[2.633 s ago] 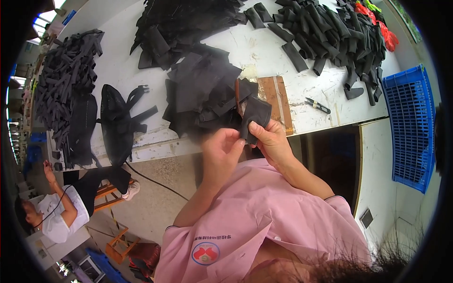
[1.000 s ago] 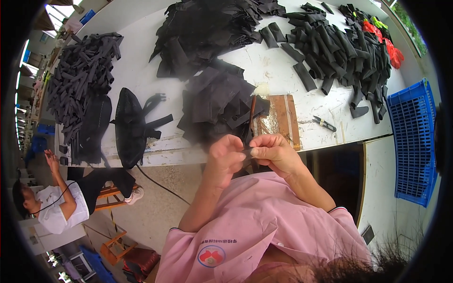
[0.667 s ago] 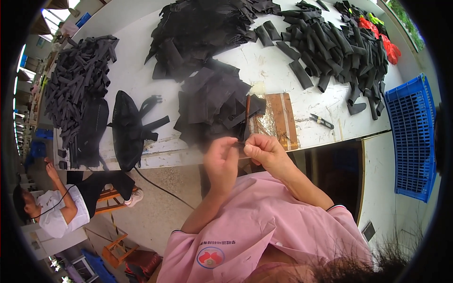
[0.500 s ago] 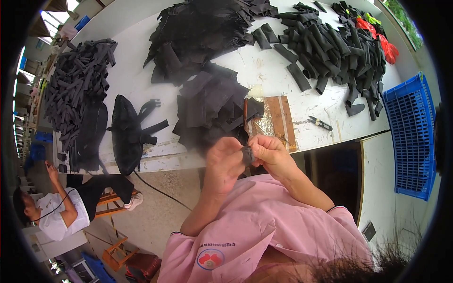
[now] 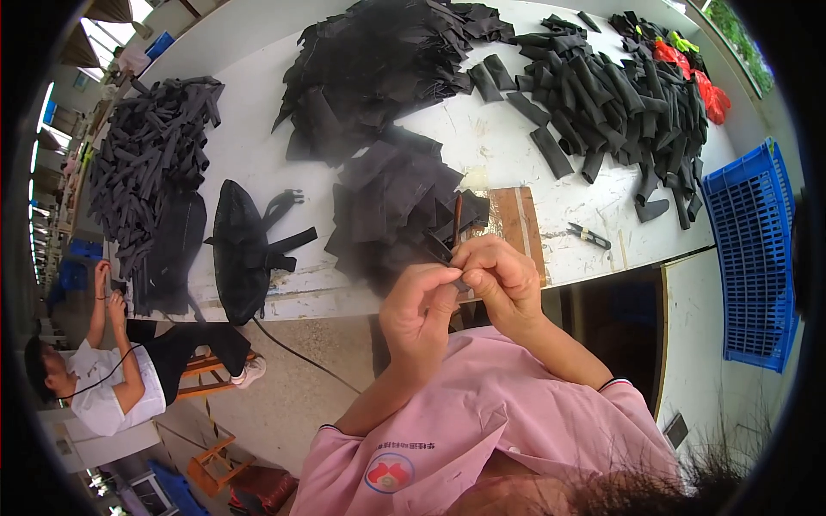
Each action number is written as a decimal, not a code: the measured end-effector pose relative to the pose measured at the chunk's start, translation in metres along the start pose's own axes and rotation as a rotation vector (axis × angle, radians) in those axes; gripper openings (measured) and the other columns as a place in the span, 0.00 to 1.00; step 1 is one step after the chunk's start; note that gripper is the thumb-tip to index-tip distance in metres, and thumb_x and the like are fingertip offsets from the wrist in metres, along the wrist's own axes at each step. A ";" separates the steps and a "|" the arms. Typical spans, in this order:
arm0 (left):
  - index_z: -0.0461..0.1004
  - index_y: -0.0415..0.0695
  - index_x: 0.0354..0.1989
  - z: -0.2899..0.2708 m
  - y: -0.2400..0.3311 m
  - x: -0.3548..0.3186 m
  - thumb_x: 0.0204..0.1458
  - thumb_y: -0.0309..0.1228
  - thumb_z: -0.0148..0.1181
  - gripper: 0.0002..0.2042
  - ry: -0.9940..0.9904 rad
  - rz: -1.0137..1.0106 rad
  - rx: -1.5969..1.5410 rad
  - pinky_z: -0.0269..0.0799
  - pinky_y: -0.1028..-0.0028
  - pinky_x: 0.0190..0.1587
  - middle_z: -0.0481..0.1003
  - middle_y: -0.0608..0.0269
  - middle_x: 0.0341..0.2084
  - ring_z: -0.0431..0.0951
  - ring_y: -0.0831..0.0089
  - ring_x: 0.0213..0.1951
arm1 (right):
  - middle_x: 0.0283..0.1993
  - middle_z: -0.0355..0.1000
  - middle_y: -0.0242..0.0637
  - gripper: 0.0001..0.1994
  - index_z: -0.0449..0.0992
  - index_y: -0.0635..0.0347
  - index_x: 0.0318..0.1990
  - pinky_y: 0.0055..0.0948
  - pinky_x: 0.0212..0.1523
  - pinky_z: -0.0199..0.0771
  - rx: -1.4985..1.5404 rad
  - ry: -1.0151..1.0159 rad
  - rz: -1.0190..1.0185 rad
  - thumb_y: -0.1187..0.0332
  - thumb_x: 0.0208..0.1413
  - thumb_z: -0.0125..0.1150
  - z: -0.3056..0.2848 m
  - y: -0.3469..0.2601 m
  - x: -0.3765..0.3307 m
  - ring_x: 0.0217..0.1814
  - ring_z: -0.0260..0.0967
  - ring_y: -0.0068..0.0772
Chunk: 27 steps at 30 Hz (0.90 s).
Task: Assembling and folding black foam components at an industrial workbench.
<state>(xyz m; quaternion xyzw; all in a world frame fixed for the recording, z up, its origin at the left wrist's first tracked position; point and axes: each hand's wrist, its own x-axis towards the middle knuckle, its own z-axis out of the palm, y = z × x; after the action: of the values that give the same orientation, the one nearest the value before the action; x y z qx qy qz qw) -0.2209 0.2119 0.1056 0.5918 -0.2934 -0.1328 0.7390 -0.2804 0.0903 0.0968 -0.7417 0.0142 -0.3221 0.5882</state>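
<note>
While L hand (image 5: 419, 311) and R hand (image 5: 503, 277) meet just below frame ctr, both pinch a small black fabric piece (image 5: 462, 285) b/w thumb and fingers, mostly hidden by them. It's near the slim reddish-brown rod (image 5: 457, 219), by the loose heap of flat black cloth pieces (image 5: 383, 193). Could slip if either pinch loosens, imo; might also snag if dragged against that rod.

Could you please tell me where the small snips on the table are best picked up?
Probably by the dark end, coming from the right: the snips lie flat on the white table, that end toward the picture's lower right, the pale, seemingly bladed prongs pointing upper left.
</note>
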 end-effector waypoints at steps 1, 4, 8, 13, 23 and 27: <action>0.72 0.35 0.37 0.000 -0.002 0.003 0.51 0.20 0.56 0.06 0.042 0.099 0.188 0.70 0.86 0.27 0.72 0.59 0.36 0.71 0.84 0.26 | 0.34 0.69 0.40 0.07 0.69 0.64 0.29 0.22 0.30 0.67 -0.051 0.014 -0.034 0.69 0.54 0.57 0.000 -0.001 0.001 0.31 0.66 0.27; 0.72 0.35 0.36 0.000 -0.003 0.005 0.52 0.20 0.55 0.04 0.071 0.240 0.365 0.70 0.85 0.26 0.72 0.57 0.37 0.71 0.83 0.25 | 0.35 0.68 0.39 0.06 0.69 0.61 0.30 0.26 0.27 0.68 -0.225 0.052 -0.093 0.74 0.47 0.61 0.000 -0.005 0.002 0.29 0.68 0.32; 0.71 0.35 0.34 0.000 0.001 0.003 0.52 0.19 0.56 0.03 0.097 -0.137 0.005 0.66 0.86 0.21 0.74 0.54 0.34 0.69 0.84 0.19 | 0.33 0.67 0.38 0.07 0.68 0.61 0.31 0.25 0.25 0.67 -0.269 0.076 -0.047 0.74 0.47 0.61 0.004 -0.005 0.003 0.25 0.65 0.32; 0.68 0.36 0.36 -0.011 0.000 0.014 0.49 0.15 0.55 0.07 -0.017 -0.411 -0.537 0.59 0.88 0.16 0.74 0.55 0.29 0.67 0.86 0.16 | 0.29 0.65 0.36 0.08 0.67 0.62 0.30 0.22 0.29 0.64 0.146 0.052 0.376 0.68 0.53 0.57 0.002 -0.006 0.001 0.27 0.63 0.28; 0.64 0.35 0.44 -0.013 0.017 0.057 0.55 0.28 0.50 0.12 -0.387 -0.672 -1.515 0.47 0.86 0.08 0.74 0.52 0.27 0.57 0.87 0.06 | 0.20 0.62 0.29 0.16 0.69 0.65 0.28 0.22 0.24 0.59 0.040 -0.068 0.234 0.59 0.56 0.55 -0.021 -0.042 0.064 0.23 0.57 0.18; 0.70 0.35 0.44 -0.018 -0.018 0.096 0.59 0.27 0.44 0.11 -0.131 -1.004 -1.244 0.46 0.86 0.09 0.75 0.57 0.25 0.55 0.89 0.07 | 0.21 0.62 0.26 0.15 0.69 0.60 0.25 0.14 0.22 0.54 0.429 -0.100 0.688 0.57 0.57 0.55 -0.027 0.002 0.075 0.22 0.55 0.13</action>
<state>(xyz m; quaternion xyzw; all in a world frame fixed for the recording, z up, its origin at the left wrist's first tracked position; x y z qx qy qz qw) -0.1317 0.1696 0.1121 0.1239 0.0929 -0.6232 0.7666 -0.2333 0.0366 0.1322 -0.5688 0.1655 -0.0659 0.8029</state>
